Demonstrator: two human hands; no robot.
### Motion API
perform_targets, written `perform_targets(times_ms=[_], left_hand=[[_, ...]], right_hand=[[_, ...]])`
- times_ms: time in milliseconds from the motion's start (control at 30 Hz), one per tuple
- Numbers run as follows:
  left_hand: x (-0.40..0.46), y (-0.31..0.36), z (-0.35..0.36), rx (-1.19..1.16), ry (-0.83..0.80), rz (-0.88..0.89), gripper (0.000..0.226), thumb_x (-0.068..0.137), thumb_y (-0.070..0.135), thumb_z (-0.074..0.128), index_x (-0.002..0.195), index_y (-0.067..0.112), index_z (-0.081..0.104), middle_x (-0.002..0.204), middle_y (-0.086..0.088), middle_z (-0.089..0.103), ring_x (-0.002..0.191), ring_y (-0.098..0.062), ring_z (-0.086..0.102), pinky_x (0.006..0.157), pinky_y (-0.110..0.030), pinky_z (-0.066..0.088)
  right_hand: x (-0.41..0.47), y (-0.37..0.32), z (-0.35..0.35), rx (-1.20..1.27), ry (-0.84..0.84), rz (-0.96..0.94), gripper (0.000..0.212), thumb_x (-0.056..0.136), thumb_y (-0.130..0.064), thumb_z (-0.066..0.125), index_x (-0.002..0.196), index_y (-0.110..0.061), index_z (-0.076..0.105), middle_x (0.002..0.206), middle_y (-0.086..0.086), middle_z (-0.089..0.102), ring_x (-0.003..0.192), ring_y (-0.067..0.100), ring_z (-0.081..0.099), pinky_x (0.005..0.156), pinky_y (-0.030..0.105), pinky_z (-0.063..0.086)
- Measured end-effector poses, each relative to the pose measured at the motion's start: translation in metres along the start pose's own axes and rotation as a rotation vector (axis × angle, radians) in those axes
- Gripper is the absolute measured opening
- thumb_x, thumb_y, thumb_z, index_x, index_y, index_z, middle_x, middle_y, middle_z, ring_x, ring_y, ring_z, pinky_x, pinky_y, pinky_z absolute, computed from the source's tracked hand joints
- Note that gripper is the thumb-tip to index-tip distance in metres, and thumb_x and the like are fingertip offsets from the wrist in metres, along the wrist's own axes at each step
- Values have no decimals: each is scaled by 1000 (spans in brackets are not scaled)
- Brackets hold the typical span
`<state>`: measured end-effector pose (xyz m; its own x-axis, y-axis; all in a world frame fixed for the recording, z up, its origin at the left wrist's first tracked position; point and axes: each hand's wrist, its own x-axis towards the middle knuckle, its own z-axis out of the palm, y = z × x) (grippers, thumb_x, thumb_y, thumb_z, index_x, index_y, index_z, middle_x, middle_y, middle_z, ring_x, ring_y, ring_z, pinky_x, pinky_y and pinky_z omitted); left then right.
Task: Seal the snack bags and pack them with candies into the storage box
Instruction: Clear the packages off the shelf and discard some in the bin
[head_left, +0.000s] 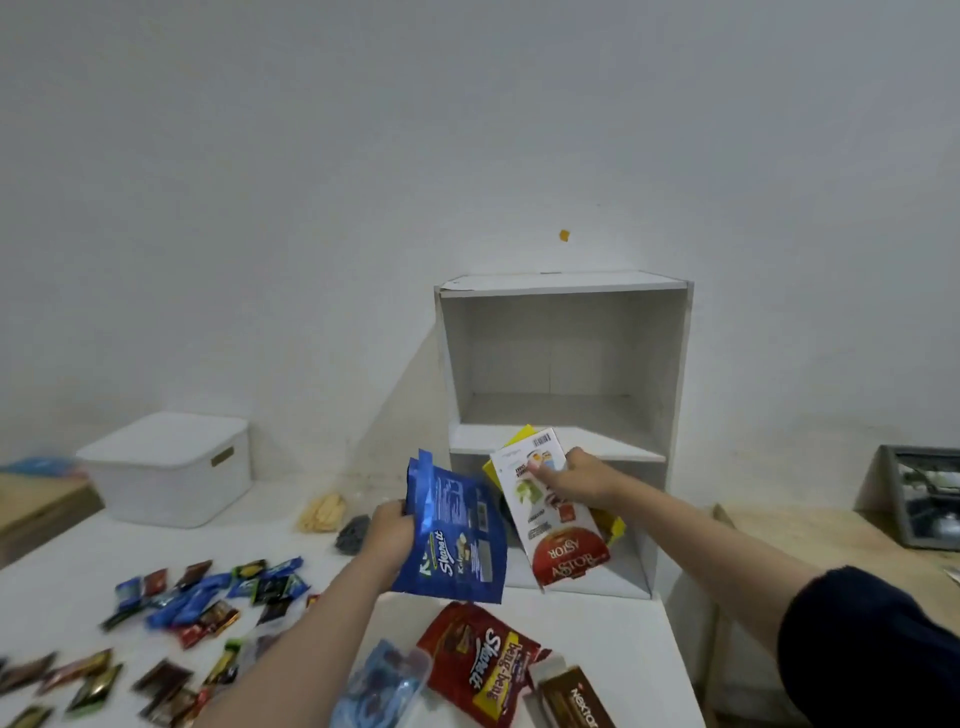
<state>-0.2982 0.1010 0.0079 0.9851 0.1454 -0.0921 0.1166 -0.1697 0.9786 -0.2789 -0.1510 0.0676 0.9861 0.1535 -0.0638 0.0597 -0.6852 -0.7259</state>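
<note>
Clearly both hands are busy: the left hand (390, 530) grips the left edge of a blue snack bag (453, 535), fingers curled round it, while the right hand (582, 475) pinches a white and red snack bag (553, 512) near its upper edge, held before the white shelf (563, 358). Both bags look light, thin and crinkly, likely slippery, so holding near the open top seems wise. Candies (208, 597) lie scattered on the near left of the table; the lidded white storage box (166, 467) sits far left.

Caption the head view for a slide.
Left hand holds a blue snack bag, right hand a white Astor pack, before a white shelf.
</note>
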Motion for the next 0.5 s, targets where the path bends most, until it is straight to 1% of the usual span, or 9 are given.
perform_targets(times_ms=[133,233,267,300,367,400,433,467,500], left_hand=[[-22,-18,-47,-33,86,-128,13,86,4,50,82,1,62,74,-19,64,60,-28,60,55,-32,48],[-37,-31,-94,-104,161,-219,21,84,-1,45,67,3,57,59,-15,60,50,-24,58,52,-25,44],[-43,-36,-113,-114,185,-228,25,87,1,46,64,8,55,58,-10,60,49,-21,58,50,-22,46],[-50,-42,-132,-120,200,-228,25,90,7,46,67,12,56,64,-6,61,55,-18,60,54,-23,50],[-67,-57,-174,-133,219,-222,18,93,13,43,88,10,60,89,-11,64,81,-25,65,80,-37,55],[-78,-66,-197,-128,241,-203,23,93,10,41,107,6,59,103,-16,64,96,-32,63,92,-45,51],[-88,-76,-221,-114,283,-170,35,91,5,40,124,9,51,116,-17,59,107,-36,59,97,-48,47],[-98,-85,-244,-95,342,-128,48,88,-1,39,133,16,40,120,-14,55,109,-36,56,95,-47,48],[-109,-93,-266,-98,389,-89,56,86,-6,38,133,23,35,119,-12,53,103,-33,58,87,-44,51]], right_hand=[[-8,-25,49,93,-110,-4,42,94,-49,46,99,-12,64,95,8,72,79,21,71,67,28,57],[-8,-51,94,177,-201,-3,45,95,-47,45,105,-8,65,104,13,72,87,26,71,82,39,57],[-9,-63,110,219,-227,-20,43,96,-46,45,104,-9,65,104,13,72,85,24,71,82,37,57],[-10,-75,128,253,-253,-39,41,96,-45,44,105,-10,65,103,12,72,82,21,72,77,33,58],[-12,-104,167,270,-290,-66,42,97,-44,43,109,-10,63,100,10,72,78,20,72,70,31,58],[-12,-119,189,260,-302,-68,44,97,-46,42,109,-9,63,100,11,72,80,23,72,72,33,58],[-13,-135,213,252,-316,-69,47,96,-47,43,109,-7,64,100,13,72,81,26,71,77,37,58],[-14,-151,236,247,-337,-69,49,95,-48,43,109,-6,64,101,14,72,83,28,71,81,40,57],[-16,-167,259,245,-362,-75,50,95,-49,44,110,-6,64,102,14,72,84,28,71,84,42,57]])
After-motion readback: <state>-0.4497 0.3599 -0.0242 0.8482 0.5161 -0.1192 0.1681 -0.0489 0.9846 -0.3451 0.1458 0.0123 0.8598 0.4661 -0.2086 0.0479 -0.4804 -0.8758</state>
